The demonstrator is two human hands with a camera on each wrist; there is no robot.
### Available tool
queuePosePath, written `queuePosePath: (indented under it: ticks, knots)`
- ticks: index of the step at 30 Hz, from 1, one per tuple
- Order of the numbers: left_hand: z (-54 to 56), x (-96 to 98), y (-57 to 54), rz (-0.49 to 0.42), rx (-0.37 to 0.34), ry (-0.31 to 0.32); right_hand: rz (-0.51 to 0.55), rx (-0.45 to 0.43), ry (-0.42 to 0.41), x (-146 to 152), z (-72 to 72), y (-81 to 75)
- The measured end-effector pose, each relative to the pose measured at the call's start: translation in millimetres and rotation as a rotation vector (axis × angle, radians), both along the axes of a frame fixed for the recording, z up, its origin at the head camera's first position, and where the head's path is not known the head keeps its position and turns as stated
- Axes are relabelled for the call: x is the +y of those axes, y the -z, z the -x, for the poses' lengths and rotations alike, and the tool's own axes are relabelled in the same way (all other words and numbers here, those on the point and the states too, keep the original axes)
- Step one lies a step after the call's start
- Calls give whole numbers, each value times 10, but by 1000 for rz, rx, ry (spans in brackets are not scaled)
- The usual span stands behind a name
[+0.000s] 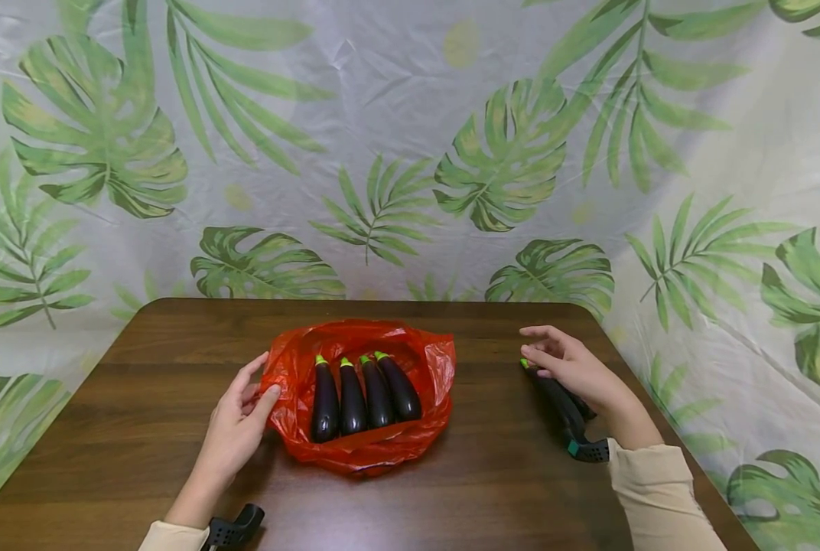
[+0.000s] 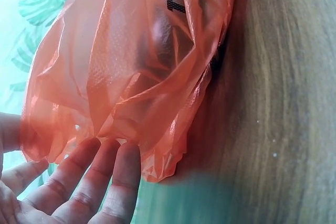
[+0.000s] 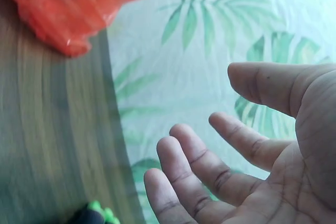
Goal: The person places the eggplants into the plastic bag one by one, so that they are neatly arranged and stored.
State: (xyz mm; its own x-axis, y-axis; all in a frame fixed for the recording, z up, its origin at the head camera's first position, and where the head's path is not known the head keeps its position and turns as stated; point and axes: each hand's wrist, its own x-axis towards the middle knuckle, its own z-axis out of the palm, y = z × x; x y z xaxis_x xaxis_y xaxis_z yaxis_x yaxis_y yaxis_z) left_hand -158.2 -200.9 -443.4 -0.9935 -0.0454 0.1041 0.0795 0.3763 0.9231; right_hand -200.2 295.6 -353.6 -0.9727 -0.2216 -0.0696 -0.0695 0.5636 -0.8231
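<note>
A red plastic bag (image 1: 362, 458) lies with its mouth spread wide, and several dark purple eggplants (image 1: 353, 398) with green caps rest side by side in it. At the bag's left edge, my left hand (image 1: 236, 417) pinches the thin plastic between thumb and fingers; the left wrist view shows its fingertips (image 2: 128, 156) against the bag (image 2: 131, 77). My right hand (image 1: 582, 375) hovers with spread fingers over another eggplant (image 1: 548, 394) on the table's right side, partly hidden by the hand and wrist strap. In the right wrist view, a green-capped eggplant tip (image 3: 107, 214) shows below the hand.
The brown wooden table (image 1: 479, 490) carries the bag and the separate eggplant. Behind and beside it hangs a pale leaf-printed cloth (image 1: 396, 115). Black camera mounts sit at my left wrist (image 1: 234, 528) and right wrist (image 1: 592, 451).
</note>
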Motion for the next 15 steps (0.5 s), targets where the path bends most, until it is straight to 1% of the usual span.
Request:
queuePosePath:
  ticks: [7,12,15]
  knots:
    - [2,1,7,-8,-5,0,-54,-16,36,215,31,164]
    - [7,1,16,-7,-1,1,-100,-43,70,357,38,270]
    - [9,2,19,-9,2,1,-116,-63,76,420,40,318]
